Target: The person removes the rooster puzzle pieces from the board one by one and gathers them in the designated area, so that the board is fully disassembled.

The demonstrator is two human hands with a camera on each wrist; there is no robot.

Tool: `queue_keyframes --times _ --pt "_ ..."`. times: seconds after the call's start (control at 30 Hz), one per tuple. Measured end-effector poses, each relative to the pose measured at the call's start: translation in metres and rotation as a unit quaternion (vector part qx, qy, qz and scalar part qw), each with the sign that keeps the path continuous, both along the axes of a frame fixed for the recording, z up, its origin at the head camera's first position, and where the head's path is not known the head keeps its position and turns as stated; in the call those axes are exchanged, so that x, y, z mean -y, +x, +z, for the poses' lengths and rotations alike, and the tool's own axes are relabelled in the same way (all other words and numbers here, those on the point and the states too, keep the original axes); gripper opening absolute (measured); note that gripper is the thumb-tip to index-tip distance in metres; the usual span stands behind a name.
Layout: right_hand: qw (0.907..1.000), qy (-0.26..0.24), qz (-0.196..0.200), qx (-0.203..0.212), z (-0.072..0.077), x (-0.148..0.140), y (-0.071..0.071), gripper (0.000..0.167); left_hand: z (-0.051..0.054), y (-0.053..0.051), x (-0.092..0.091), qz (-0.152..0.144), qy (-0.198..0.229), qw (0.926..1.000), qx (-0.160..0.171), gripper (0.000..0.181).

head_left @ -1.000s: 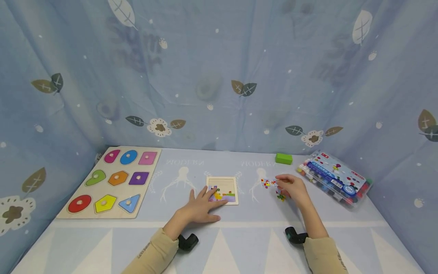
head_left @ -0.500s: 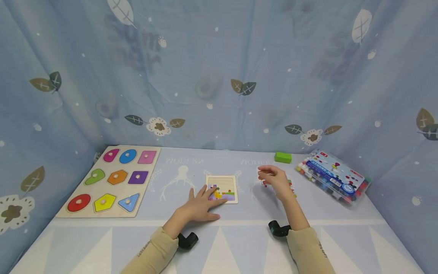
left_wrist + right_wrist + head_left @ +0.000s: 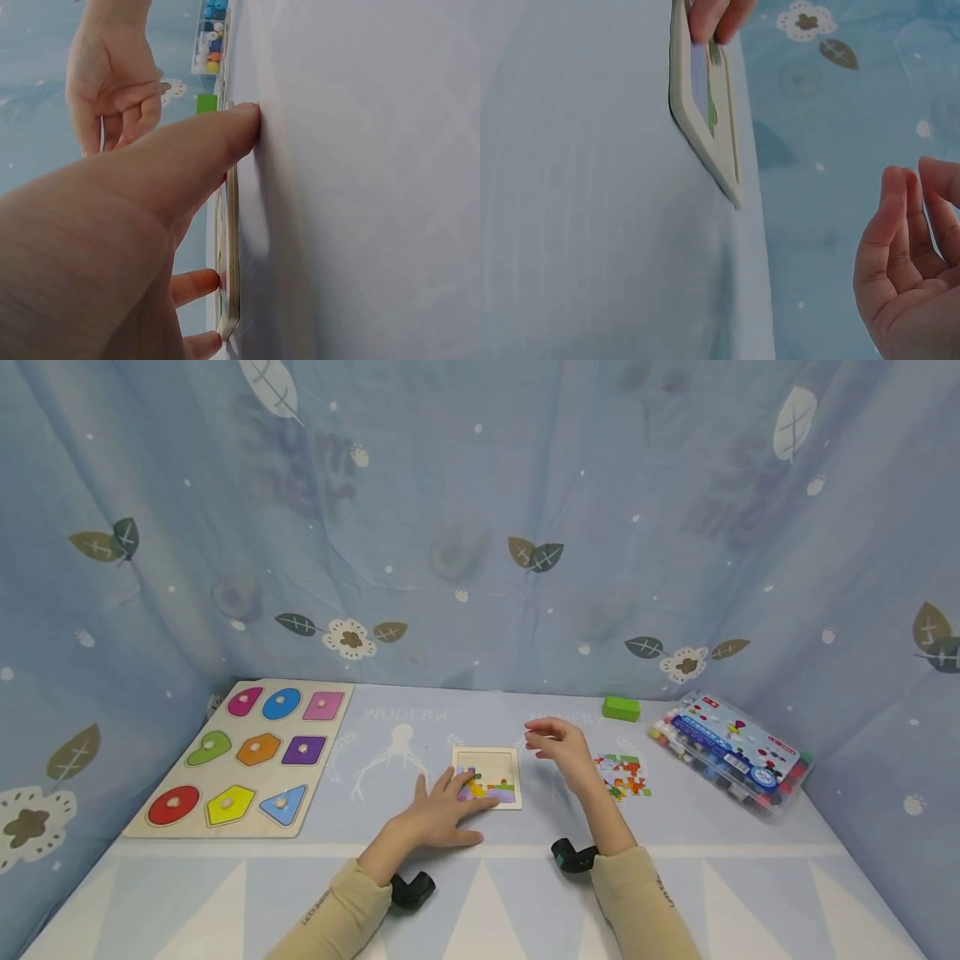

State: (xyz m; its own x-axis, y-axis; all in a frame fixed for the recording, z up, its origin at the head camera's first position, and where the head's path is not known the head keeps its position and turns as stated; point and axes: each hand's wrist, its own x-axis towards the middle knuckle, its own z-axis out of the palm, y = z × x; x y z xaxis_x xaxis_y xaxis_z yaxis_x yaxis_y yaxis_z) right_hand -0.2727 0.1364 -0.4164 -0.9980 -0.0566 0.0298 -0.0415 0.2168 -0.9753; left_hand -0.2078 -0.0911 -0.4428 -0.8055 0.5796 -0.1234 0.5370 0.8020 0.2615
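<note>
My left hand [image 3: 444, 814] rests with spread fingers on a small wooden puzzle tray [image 3: 487, 753]; the left wrist view shows its thumb [image 3: 202, 142] beside the tray's edge. Colourful jigsaw pieces [image 3: 504, 793] lie in the tray's lower part, partly hidden under the fingers. Just right of the tray, my right hand [image 3: 561, 747] hovers above the table with loosely bent fingers. Between the thumb and fingers of this right hand [image 3: 907, 262], the right wrist view shows no object. Several loose jigsaw pieces [image 3: 628, 775] lie to the right of that hand, partly covered by the wrist.
A wooden board [image 3: 315, 777] with knobbed coloured shapes lies at the left. Toward the back right are a green block [image 3: 621, 708] and a clear plastic case [image 3: 731, 752] of colourful beads. A blue patterned curtain [image 3: 480, 610] surrounds the table.
My right hand has moved left from the loose jigsaw pieces toward the tray, uncovering several of them. The left hand has stayed on the tray.
</note>
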Motion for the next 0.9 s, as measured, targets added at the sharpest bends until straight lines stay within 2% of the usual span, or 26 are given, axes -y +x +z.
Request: queue_keyframes --times 0.2,0.6,0.8,0.9 --pt "0.9999 -0.008 0.008 0.005 -0.002 0.017 -0.002 0.025 -0.002 -0.001 0.000 -0.003 -0.002 1.0000 -0.004 0.054" --pt "0.9983 -0.035 0.047 0.004 -0.011 0.046 -0.006 0.024 0.000 -0.001 0.000 -0.012 0.004 0.9998 -0.018 0.053" --pt "0.9969 -0.006 0.076 0.021 -0.018 0.054 -0.006 0.023 0.001 -0.002 0.001 -0.013 0.018 0.9997 -0.010 0.060" --pt "0.9956 0.013 0.089 0.026 -0.017 0.057 -0.004 0.023 0.002 -0.002 0.002 0.003 0.015 0.9999 -0.007 0.062"
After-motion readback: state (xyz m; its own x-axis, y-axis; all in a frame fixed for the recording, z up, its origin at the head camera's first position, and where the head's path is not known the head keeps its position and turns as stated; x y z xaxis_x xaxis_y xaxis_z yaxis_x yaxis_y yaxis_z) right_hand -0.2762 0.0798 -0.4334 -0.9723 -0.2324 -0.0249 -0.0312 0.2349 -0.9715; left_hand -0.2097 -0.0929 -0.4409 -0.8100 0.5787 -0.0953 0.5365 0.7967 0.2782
